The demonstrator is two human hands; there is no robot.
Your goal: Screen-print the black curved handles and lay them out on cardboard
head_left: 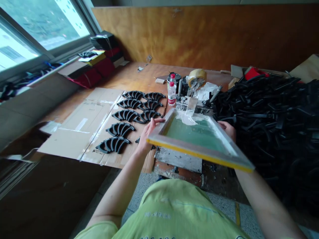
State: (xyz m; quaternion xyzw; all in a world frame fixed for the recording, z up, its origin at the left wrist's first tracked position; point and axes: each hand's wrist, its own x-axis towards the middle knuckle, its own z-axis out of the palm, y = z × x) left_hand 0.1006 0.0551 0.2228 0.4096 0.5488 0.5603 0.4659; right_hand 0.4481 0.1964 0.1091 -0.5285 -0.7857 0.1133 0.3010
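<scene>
A screen-printing frame (199, 153) with a pale border, a green mesh and a yellow near edge is tilted up in front of me. My left hand (147, 134) grips its left side, fingers reaching onto the border. On the right side, my right hand (228, 130) closes around the border, partly hidden behind it. Under the frame lies a metal base plate (180, 159) with a clamp behind it. Left of my left hand, rows of curved black ribbed parts (113, 145) lie on a cardboard sheet (72, 129). Another black part is partly hidden below that hand.
A large heap of black parts (269, 116) lies at the right. Behind the frame stand clear bottles with red caps (171, 94), a dark can (174, 78) and a tape roll (196, 77). Red boxes (102, 68) sit by the window; a wooden board (199, 36) closes the back.
</scene>
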